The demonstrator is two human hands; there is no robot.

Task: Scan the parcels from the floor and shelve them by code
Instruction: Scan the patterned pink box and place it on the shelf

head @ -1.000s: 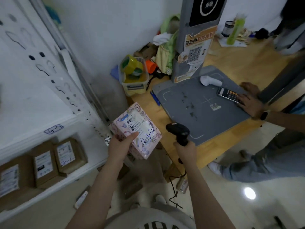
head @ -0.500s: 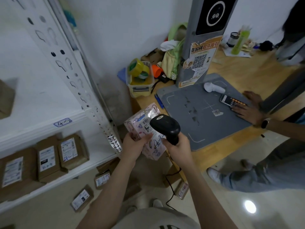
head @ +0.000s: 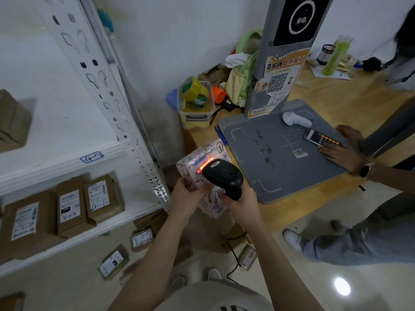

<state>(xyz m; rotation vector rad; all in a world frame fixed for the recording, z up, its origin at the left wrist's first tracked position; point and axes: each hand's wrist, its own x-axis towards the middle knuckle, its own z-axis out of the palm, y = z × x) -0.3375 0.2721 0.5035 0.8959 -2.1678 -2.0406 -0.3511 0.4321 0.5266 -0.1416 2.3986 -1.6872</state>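
My left hand [head: 187, 197] grips a pink patterned parcel [head: 197, 162] by its near left edge, at mid-frame in front of the desk. My right hand [head: 241, 204] holds a black corded barcode scanner [head: 223, 173] by its handle, with the head right over the parcel's label. A red scan line glows on the label. Handwritten code on the parcel's top is mostly hidden by the scanner. Several brown parcels [head: 115, 261] lie on the floor below. More brown parcels [head: 102, 197] with handwritten codes stand on the white shelf [head: 89, 232] at left.
The shelf's perforated upright [head: 125, 122] stands just left of my hands. A wooden desk [head: 350, 95] at right carries a grey scan mat [head: 278, 158], a kiosk post, and a tub of tape rolls [head: 195, 102]. Another person's hand [head: 341, 151] rests on a phone there; their legs stand at right.
My right hand brought the scanner up and left from beside the parcel to directly over its label, and the red scan light came on. The view shifted slightly down toward the floor.
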